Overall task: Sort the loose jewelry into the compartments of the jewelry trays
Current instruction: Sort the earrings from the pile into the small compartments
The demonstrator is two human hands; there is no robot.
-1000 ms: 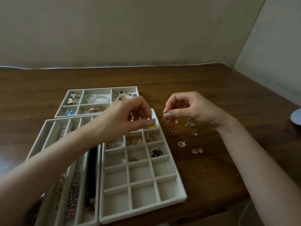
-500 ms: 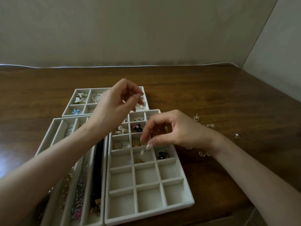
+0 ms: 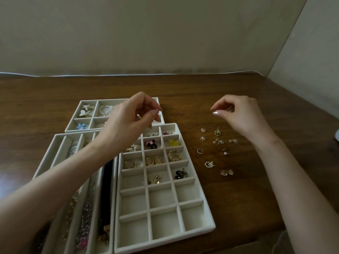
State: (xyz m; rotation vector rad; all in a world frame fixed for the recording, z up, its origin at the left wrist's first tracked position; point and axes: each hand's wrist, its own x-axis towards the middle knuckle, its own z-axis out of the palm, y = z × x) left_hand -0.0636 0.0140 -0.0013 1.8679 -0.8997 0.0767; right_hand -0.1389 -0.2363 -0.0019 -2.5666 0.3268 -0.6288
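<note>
Three pale jewelry trays sit on the brown worktop [image 3: 238, 198]: grid tray [image 3: 208, 229] nearest centre, long-slot tray [image 3: 55, 143] touching its left side, small back tray [image 3: 73, 126] just behind both. The left hand [image 3: 128, 123] hovers over the far end of the grid tray and the back tray's right part, fingers [image 3: 156, 113] curled w/ thumb and index tips together; can't tell if sth tiny is pinched there. The right hand [image 3: 244, 116] hangs above the worktop just beyond the loose earrings [image 3: 218, 142], fingers curled in, thumb and index tips touching, nothing visible btwn them. The loose earrings lie in a scatter on the bare wood right of the grid tray, apart from it: small gold studs, a thin ring [image 3: 200, 150], a pearl piece [image 3: 224, 152], a few paired bits nearer the person. Grid tray is 3 cols wide; filled compts are in the far half: gold hoops [image 3: 129, 164] left col., oval gold hoops [image 3: 154, 160] middle, pearl-edged hoop [image 3: 174, 155] right, black pieces [image 3: 180, 174] one row nearer, small gold bits [image 3: 155, 179] beside them in the middle col., a yellow piece [image 3: 174, 143] and a pink-black piece [image 3: 151, 143] further back. Long-slot tray holds chains [image 3: 88, 208] and a dark band [image 3: 106, 180], partly under the left forearm. Back tray shows a starfish piece [image 3: 86, 107], a blue flower [image 3: 81, 126], a pearl bracelet [image 3: 104, 110].
</note>
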